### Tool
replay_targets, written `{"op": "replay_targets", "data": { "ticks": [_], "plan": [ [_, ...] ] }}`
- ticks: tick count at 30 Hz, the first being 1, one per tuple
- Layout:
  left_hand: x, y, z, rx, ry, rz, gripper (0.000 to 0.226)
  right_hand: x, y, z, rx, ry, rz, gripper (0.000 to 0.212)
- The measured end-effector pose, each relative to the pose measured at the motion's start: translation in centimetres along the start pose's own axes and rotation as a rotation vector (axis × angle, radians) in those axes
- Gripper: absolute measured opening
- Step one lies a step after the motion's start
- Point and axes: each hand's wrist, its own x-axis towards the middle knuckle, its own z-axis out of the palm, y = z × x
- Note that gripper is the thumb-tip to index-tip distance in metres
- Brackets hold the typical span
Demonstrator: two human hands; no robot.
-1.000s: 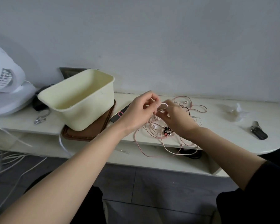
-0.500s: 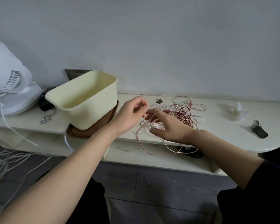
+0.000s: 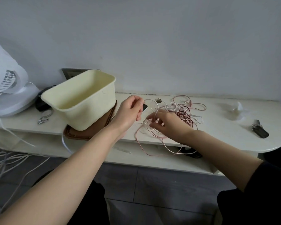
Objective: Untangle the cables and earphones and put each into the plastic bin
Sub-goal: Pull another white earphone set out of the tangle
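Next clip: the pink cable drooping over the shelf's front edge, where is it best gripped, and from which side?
Probably pinch the pink cable on its drooping stretch, coming from the front, below the shelf edge. There it hangs free in open air; on top it disappears into the tangle by the right hand.

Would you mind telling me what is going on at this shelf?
A person is working on the cable tangle lying on the shelf. Their right hand reaches into it with spread fingers, a white loop across them. The left hand is curled beside the plastic bin; whether it pinches a strand is unclear. No cable shows in the bin.
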Motion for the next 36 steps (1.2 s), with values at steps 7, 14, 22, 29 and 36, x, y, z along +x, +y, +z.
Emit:
{"op": "replay_targets", "data": {
  "ticks": [7,14,22,29,36],
  "plan": [
    [-0.5,1.2,1.3,-0.278,-0.186,-0.039,0.019,0.3,-0.4,0.5,-0.176,-0.065,0.041,0.034],
    [0.0,0.8,1.4,-0.27,-0.134,-0.049,0.022,0.6,-0.4,0.4,-0.126,-0.035,0.018,0.026],
    [1.3,-0.9,0.5,0.205,-0.094,-0.181,0.025,0.7,0.2,-1.4,0.068,0.148,0.068,0.003],
    [1.1,-1.9,1.5,0.345,-0.15,-0.18,0.016,0.5,0.1,-1.3,0.187,0.136,0.118,0.011],
    [1.4,-2.1,1.7,0.373,-0.136,-0.216,0.011,0.2,0.2,-1.6,0.132,0.116,0.136,0.012]
  ]
}}
